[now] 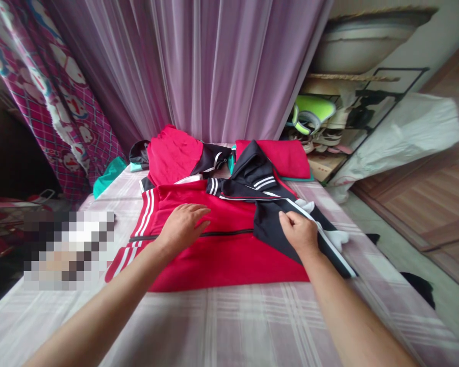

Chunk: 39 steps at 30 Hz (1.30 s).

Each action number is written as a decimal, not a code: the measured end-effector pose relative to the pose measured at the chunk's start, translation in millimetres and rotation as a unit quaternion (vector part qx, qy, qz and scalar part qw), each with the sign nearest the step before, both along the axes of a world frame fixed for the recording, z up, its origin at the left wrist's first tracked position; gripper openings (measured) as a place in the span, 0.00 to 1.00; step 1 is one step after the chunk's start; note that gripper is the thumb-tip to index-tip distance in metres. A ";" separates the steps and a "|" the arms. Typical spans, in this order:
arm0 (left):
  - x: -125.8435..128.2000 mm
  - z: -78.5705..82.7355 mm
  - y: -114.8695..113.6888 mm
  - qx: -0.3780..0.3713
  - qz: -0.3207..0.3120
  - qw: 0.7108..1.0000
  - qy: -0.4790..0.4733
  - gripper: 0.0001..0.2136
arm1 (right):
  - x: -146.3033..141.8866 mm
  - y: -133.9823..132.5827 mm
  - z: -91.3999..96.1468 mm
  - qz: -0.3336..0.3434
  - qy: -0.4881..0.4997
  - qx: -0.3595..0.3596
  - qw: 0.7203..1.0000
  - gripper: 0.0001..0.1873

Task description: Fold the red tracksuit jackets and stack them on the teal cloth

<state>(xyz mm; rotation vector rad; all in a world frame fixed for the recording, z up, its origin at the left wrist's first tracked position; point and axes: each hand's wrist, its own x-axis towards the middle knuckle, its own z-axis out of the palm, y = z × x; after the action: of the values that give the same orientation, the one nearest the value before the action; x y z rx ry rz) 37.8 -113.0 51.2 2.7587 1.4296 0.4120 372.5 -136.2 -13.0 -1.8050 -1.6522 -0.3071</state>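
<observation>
A red track jacket (222,255) with white stripes and a dark zip lies flat on a checked bedsheet (229,326). My left hand (183,227) rests flat on its chest, fingers stretched out. My right hand (300,232) pinches the black sleeve (279,214) with its white stripes, which is folded across the jacket's right side. A white piece of cloth (338,237) shows under that sleeve.
More red and black garments (176,153) are piled at the back, beside a folded red cloth (286,155). A purple curtain (199,66) hangs behind. A shoe rack (329,127) and a white bag (405,132) stand at the right. A blurred patch sits at the left.
</observation>
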 end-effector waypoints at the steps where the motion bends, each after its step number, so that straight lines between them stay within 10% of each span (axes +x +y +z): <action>1: 8.9 3.8 12.9 0.011 0.001 1.000 0.013 0.17 | -0.3 -0.2 0.8 -0.003 0.001 0.005 1.000 0.24; 8: 58.8 2.2 88.8 0.026 0.025 0.986 0.166 0.16 | 28.2 -0.5 25.2 -0.049 0.048 -0.025 0.997 0.12; 12: 63.6 3.6 102.7 0.007 0.044 0.978 0.204 0.13 | 63.8 -2.4 37.8 -0.043 0.113 -0.199 0.972 0.15; 26: -8.9 111.8 50.8 0.158 0.165 0.970 0.079 0.18 | 89.8 -29.3 33.4 0.010 -0.001 -0.279 0.960 0.27; 39: -115.4 -5.1 -76.5 0.086 0.126 0.988 0.014 0.18 | 65.0 -93.1 14.9 0.059 -0.049 -0.182 0.980 0.18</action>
<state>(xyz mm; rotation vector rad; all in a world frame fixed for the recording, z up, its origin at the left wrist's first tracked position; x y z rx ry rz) -77.6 -189.6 46.0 2.7264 1.8416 0.5257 437.5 -229.3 1.9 -1.9673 -1.9771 -0.0398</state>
